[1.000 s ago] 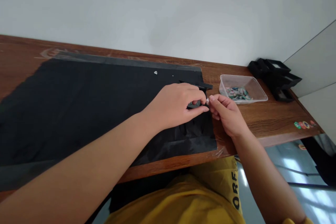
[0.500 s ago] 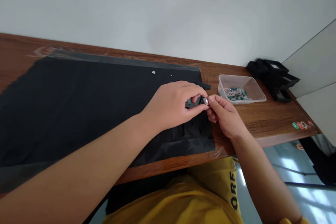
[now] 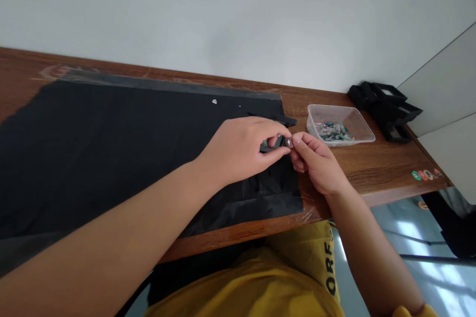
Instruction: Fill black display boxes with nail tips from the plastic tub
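Observation:
Between my hands is a small shiny piece (image 3: pixel 289 142), pinkish with a light mark on it. My left hand (image 3: pixel 251 146) pinches its left side between thumb and index finger. The thumb and fingertips of my right hand (image 3: pixel 316 161) grip its right side. Under my left hand, partly hidden, a dark object with a green part (image 3: pixel 266 144) shows through the gap between thumb and fingers. A flat black bar (image 3: pixel 284 120) lies just behind my left hand, on the right end of the black mat (image 3: pixel 111 148).
Right of my hands stands a clear plastic box (image 3: pixel 362 131) holding many small colourful pieces. Black open boxes (image 3: pixel 394 109) are stacked at the back right. White scraps (image 3: pixel 214 102) lie on the mat. Round stickers (image 3: pixel 423 175) mark the table's right front edge.
The small piece has turned between my fingers and now shows a pinkish face with a light mark. Both hands keep their hold; the whole view has shifted slightly.

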`<state>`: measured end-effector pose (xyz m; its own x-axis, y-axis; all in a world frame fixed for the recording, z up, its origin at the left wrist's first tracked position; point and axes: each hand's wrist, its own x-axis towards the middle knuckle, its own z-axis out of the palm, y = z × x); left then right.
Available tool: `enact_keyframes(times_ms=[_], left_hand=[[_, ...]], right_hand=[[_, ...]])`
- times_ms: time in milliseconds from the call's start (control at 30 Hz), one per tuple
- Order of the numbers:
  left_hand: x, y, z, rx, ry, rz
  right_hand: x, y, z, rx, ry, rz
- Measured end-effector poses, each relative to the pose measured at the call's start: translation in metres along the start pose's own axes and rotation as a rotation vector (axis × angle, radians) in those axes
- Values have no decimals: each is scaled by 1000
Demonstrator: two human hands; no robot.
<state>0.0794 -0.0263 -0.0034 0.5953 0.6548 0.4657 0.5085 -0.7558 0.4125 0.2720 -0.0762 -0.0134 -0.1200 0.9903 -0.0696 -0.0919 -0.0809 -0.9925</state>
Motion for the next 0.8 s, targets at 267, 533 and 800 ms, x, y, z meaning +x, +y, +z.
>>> enact_keyframes(times_ms=[267,533,800], left_hand=[[0,-1,2,-18,17,29],[1,-2,0,50,-17,52],[3,-9,-1,68,-70,201]], right_hand=[[0,0,0,-13,-17,29],[0,3,2,-55,14,7],[2,4,0,-2,18,78]])
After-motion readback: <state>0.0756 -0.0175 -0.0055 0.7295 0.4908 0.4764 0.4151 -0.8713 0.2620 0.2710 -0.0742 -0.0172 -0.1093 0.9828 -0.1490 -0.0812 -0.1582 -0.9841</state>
